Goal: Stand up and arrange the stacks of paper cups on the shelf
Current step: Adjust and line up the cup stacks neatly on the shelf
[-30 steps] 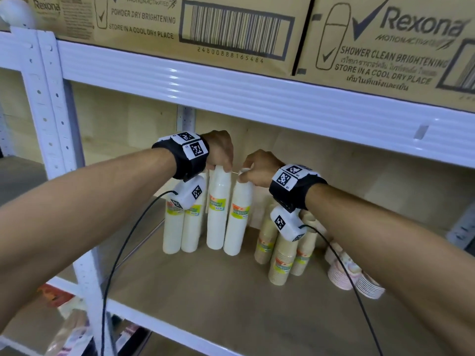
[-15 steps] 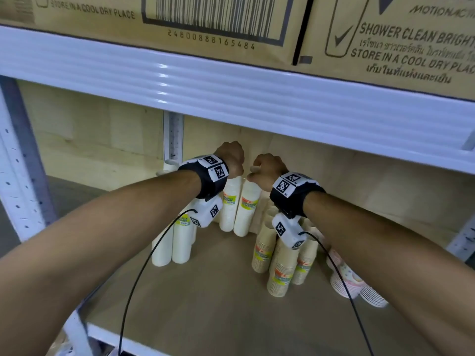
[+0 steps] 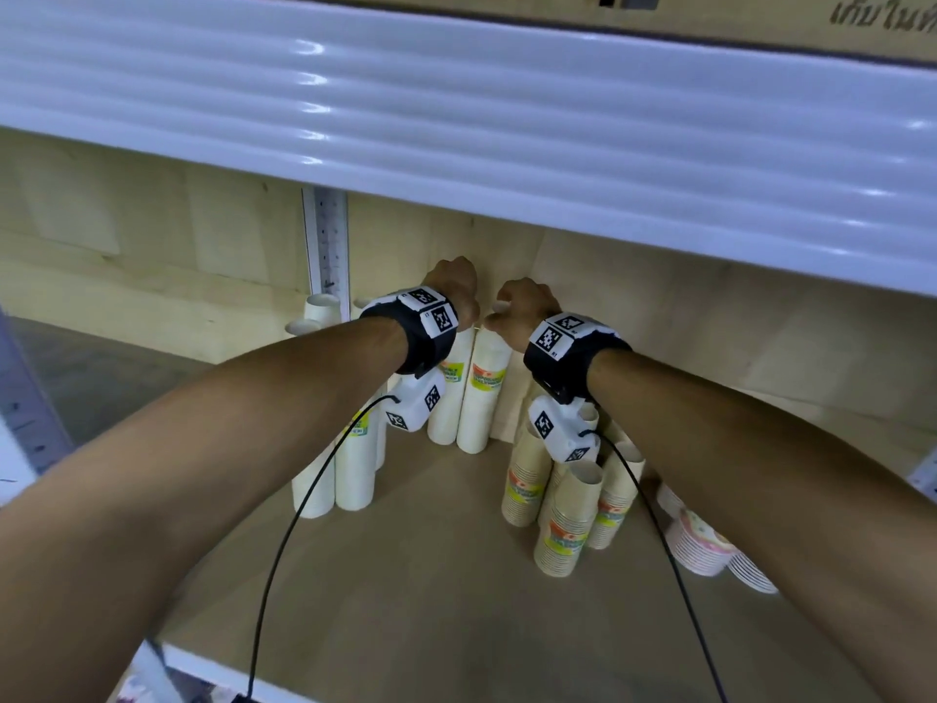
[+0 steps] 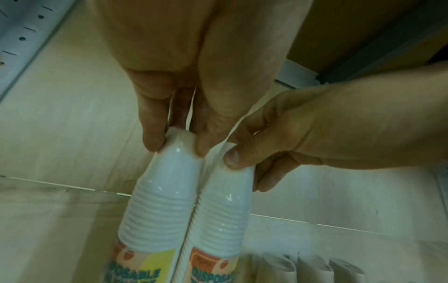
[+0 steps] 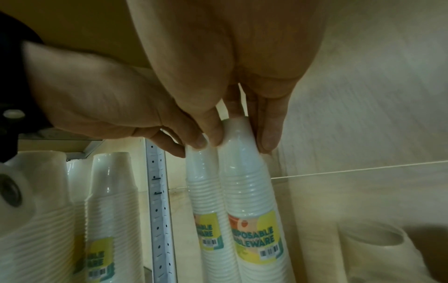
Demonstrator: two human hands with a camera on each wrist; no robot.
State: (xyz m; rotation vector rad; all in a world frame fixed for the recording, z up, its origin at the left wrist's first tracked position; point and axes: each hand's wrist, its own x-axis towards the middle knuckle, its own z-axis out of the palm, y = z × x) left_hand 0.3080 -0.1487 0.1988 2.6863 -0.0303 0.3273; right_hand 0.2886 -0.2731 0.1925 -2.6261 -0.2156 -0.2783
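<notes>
Two tall white cup stacks with yellow labels stand side by side near the back wall of the shelf [image 3: 405, 575]. My left hand [image 3: 454, 291] pinches the top of the left white stack [image 3: 446, 398]. My right hand [image 3: 522, 309] pinches the top of the right white stack [image 3: 481, 393]. In the left wrist view, the left hand [image 4: 177, 145] holds the left stack [image 4: 164, 201] between thumb and fingers, with the right hand [image 4: 242, 162] on its neighbour [image 4: 223, 210]. The right wrist view shows the right hand [image 5: 240, 141] round the right stack [image 5: 247, 181].
More white stacks [image 3: 355, 464] stand to the left by the metal upright [image 3: 327, 246]. Beige cup stacks [image 3: 563, 525] lean together at the right, and patterned cups [image 3: 699, 545] lie on their side beyond them. The upper shelf beam [image 3: 456, 119] hangs low above my hands.
Both hands have carried the two white stacks deeper into the shelf, up to the back wall. My view has moved closer and lower under the upper beam.
</notes>
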